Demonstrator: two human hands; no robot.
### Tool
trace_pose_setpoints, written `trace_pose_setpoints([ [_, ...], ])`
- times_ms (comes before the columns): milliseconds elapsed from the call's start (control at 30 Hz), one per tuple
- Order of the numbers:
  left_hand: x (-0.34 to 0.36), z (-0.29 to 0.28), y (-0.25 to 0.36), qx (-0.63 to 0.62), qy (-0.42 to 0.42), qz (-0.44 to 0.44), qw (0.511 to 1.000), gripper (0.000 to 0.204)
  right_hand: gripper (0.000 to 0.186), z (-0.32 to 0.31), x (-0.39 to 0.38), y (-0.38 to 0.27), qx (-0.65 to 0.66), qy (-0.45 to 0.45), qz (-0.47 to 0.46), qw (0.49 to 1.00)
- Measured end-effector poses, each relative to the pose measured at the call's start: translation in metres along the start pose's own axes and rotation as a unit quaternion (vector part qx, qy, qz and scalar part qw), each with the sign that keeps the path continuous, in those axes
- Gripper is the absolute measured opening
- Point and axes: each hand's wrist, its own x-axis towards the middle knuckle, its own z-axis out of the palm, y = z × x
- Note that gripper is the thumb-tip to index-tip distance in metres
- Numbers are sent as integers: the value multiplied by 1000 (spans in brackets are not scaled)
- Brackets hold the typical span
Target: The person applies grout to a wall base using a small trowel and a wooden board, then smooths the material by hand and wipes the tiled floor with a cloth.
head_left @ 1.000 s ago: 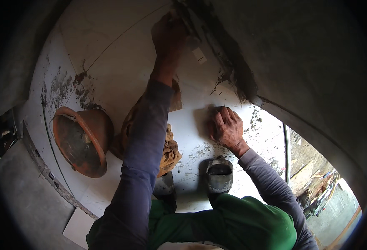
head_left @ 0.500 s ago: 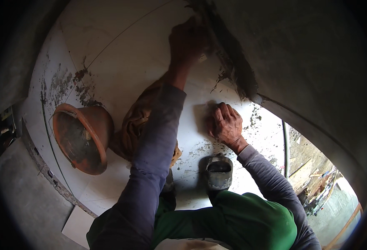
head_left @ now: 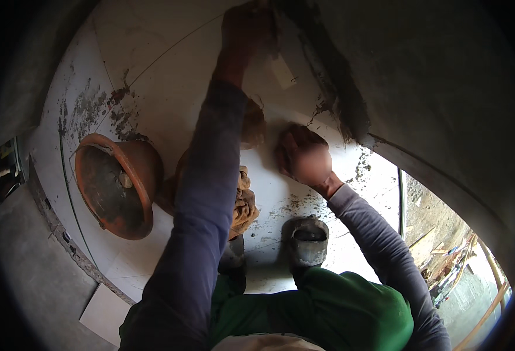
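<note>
— Head view: where does the dark mortar seam (head_left: 333, 88) lie from the left hand (head_left: 247, 29)?

— Just right of it, its long axis slanting from top centre down to the right. That hand is nearer its upper end, arm stretched far forward; whether its fingers grip a tool I cannot tell.

— And the right hand (head_left: 304, 157)?

— Flat on the white tile (head_left: 169, 88), fingers together, wrist bent, beside the seam's lower end. The orange pan (head_left: 117, 184) sits well left, a crumpled rag (head_left: 244, 205) between.
</note>
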Motion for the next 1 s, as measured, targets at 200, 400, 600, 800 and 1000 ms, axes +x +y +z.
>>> trace_pose_setpoints([
  [200, 14, 5, 29, 5, -117, -141, 983, 39, 15, 2, 6, 3, -6, 29, 5, 1000],
  [400, -46, 11, 6, -26, -152, -79, 985, 45, 15, -1, 9, 0, -12, 16, 3, 1000],
  [600, -96, 0, 23, 2, -270, -124, 955, 37, 16, 5, 5, -1, -9, 30, -40, 999],
  [800, -37, -2, 14, -117, -89, -84, 986, 39, 38, 16, 58, -1, -39, 24, -108, 993],
  [1000, 130, -33, -63, 360, 32, 300, 883, 39, 50, 25, 131, -20, -57, 25, -90, 994],
])
